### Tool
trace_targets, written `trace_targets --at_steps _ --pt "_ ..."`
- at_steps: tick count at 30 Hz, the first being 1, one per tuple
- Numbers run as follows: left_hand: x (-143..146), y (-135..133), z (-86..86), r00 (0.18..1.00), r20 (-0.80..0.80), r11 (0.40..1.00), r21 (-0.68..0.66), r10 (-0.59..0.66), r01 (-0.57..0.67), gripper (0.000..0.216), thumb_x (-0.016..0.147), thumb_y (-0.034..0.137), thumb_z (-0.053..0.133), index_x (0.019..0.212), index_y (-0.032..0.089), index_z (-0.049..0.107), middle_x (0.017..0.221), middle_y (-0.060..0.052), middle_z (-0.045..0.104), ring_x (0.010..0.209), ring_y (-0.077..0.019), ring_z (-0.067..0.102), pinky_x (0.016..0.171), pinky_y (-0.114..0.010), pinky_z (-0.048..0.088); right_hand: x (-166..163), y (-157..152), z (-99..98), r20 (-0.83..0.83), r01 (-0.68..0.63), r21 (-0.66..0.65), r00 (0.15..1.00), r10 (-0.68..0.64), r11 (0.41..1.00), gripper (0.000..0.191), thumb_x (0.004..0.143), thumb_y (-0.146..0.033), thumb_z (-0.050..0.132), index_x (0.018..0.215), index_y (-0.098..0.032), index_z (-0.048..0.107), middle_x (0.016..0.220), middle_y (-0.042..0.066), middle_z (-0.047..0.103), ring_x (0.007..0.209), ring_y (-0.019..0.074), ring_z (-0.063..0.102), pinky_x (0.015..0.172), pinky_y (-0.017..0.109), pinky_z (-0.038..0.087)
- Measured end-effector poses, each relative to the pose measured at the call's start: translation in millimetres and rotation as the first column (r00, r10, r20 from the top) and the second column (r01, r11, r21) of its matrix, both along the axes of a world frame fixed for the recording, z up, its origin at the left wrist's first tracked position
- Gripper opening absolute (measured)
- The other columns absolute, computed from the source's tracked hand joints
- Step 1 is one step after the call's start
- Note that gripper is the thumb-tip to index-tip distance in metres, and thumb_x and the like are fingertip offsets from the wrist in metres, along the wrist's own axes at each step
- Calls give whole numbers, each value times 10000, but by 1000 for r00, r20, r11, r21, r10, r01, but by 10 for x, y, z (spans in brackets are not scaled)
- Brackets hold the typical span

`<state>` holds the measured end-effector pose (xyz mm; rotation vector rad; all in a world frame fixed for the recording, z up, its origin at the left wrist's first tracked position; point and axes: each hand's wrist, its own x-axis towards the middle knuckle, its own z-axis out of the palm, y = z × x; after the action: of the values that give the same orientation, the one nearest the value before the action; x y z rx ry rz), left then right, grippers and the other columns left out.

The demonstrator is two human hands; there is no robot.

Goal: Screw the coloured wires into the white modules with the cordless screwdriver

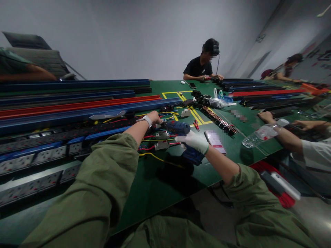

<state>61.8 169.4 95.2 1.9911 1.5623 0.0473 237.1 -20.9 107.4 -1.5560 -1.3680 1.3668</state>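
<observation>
My right hand (194, 141), in a white glove, is wrapped round the grip of a blue cordless screwdriver (181, 129) whose nose points left. My left hand (155, 117), with a white band at the wrist, rests by the tool's tip on small grey breaker parts (162, 135) wired with red, blue and yellow leads. Its fingers are mostly hidden behind the tool. Both sleeves are olive green.
Long blue, red and black power strip rails (77, 106) run along the left of the green table (160, 182). A phone (216, 142) lies by my right hand. A co-worker's arms and a plastic bottle (261, 132) are at right; another person sits at the far end.
</observation>
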Motion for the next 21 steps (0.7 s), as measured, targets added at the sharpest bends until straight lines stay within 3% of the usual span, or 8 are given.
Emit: trace_targets --at_steps 7,13,18,21 --pt "-4 -34 52 1000 14 1000 -26 1 -1 388 668 409 906 885 121 764 771 -87 759 798 -212 732 761 -249 573 -1 -9 30 23 2 -12 1000 -2 1000 286 809 -202 725 1077 -183 626 518 -72 564 403 96 512 403 185 416" --pt "-10 -49 84 1000 26 999 -33 -2 2 371 679 375 906 866 93 754 817 -117 758 806 -210 726 771 -261 570 21 12 -25 -20 -57 40 998 58 998 434 805 -230 732 1224 -208 620 554 -83 576 398 90 514 393 174 400" --pt "-21 -52 61 999 51 1000 -14 8 -7 355 688 363 901 869 95 754 811 -102 754 783 -200 719 767 -268 574 27 20 -41 -24 -3 19 1000 3 1000 257 791 -217 727 1029 -173 642 500 -77 556 383 93 495 392 185 407" --pt "-16 -52 43 999 52 999 -27 18 -16 347 686 367 901 847 97 755 758 -85 746 737 -188 713 748 -263 579 16 10 -6 -16 12 5 1000 -12 1000 243 788 -201 729 1013 -170 644 482 -75 558 373 94 492 392 187 405"
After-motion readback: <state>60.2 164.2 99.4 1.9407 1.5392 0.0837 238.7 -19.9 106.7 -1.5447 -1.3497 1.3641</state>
